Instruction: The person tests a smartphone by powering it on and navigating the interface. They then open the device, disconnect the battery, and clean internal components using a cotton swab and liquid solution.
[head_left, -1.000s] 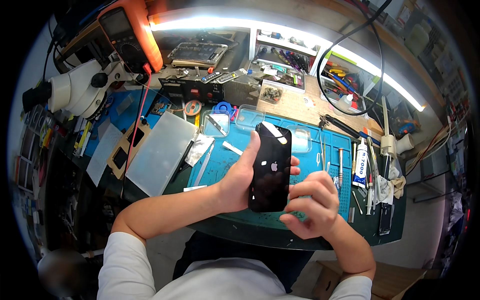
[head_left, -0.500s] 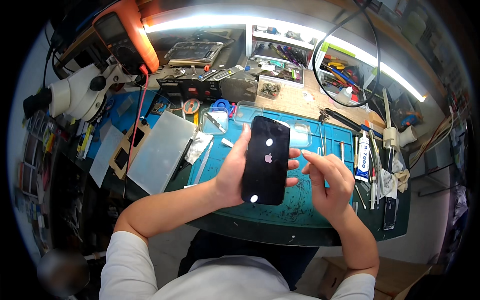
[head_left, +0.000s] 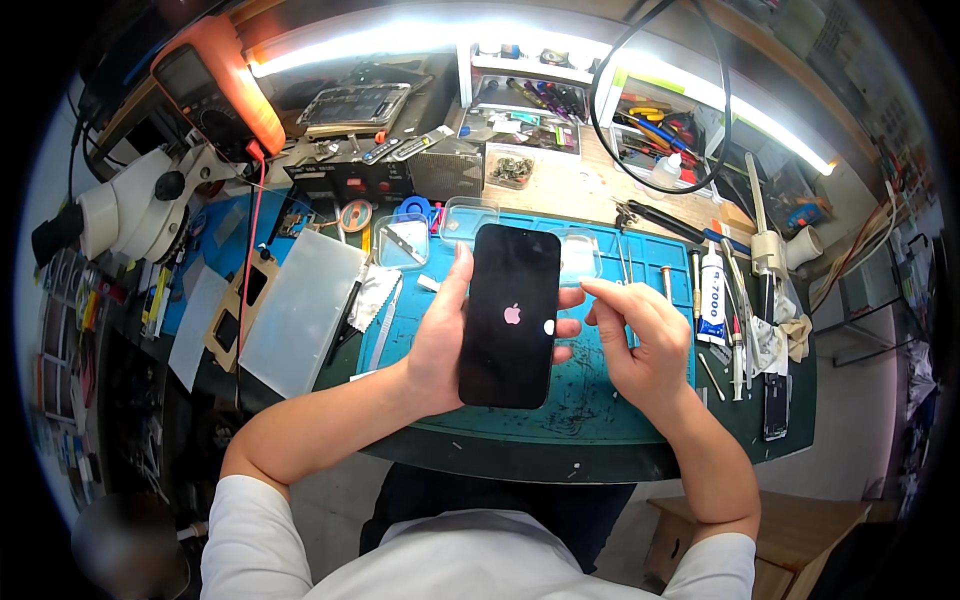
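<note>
My left hand (head_left: 440,335) holds a black smartphone (head_left: 510,315) upright above the teal work mat (head_left: 600,400). The phone's dark screen faces me and shows a small pink logo in its middle. Fingers wrap its left edge, and fingertips show on its right edge. My right hand (head_left: 640,340) hovers just right of the phone, fingers curled, index finger and thumb near the phone's right side. I see nothing held in the right hand.
A microscope (head_left: 130,210) and an orange multimeter (head_left: 215,90) stand at the back left. A grey plate (head_left: 300,310) lies left of the mat. Clear plastic trays (head_left: 405,240), a glue tube (head_left: 712,292), tweezers and screwdrivers sit around the mat. A second phone (head_left: 777,405) lies at the right edge.
The phone was showing its glossy back; it has been turned so the dark screen with a logo faces me. My right hand let go of its lower edge and moved to its right side.
</note>
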